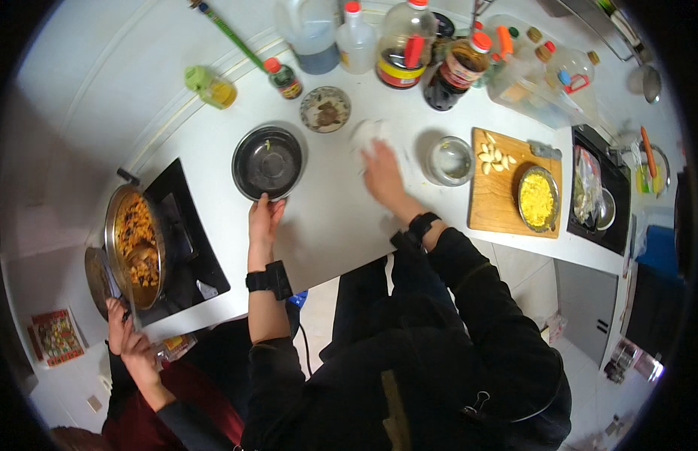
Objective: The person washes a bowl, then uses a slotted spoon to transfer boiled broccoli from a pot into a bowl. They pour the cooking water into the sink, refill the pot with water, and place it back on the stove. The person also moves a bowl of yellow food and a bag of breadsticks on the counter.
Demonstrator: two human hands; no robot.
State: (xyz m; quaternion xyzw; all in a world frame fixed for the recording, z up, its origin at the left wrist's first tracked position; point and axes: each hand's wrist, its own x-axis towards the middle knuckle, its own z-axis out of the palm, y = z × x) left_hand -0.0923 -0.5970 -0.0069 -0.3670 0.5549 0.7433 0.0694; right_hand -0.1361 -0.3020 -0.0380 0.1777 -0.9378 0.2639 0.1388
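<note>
My left hand grips the near rim of a dark metal bowl, which holds only a small yellow-green scrap. Before me on the white countertop, my right hand reaches forward with its fingers at a blurred white thing; whether they hold it I cannot tell. Beyond the bowl lies a patterned plate with a brownish substance on it. To the right of my right hand stands a glass bowl. Farther right, a wooden cutting board bears peeled garlic cloves and a bowl of yellow shreds.
Bottles, including a dark sauce bottle, line the back. At left, another person's hands are at a pan of food on the black stove. A cleaver lies at the board's far corner; a sink is beyond.
</note>
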